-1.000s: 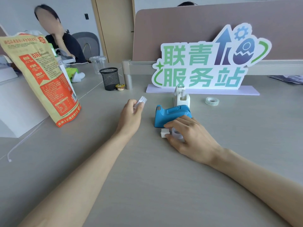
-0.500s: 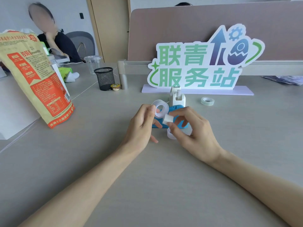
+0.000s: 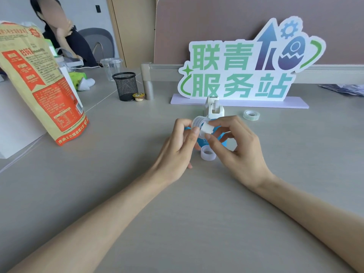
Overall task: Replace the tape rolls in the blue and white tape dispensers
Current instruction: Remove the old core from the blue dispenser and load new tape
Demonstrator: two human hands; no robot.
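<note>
Behind both hands, blue dispenser [image 3: 222,134] half-hidden

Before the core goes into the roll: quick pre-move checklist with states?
1. Left hand grips the tape roll: ok.
2. Right hand pinches the white core: ok.
3. Core lined up with the roll's hole: cannot tell.
4. Blue dispenser free to receive the roll: cannot tell, hands cover it.
5. White dispenser upright behind: ok.
6. Two other rolls, one by the hands, one to the right: ok.

Head view; angled down, near table [image 3: 197,223].
</note>
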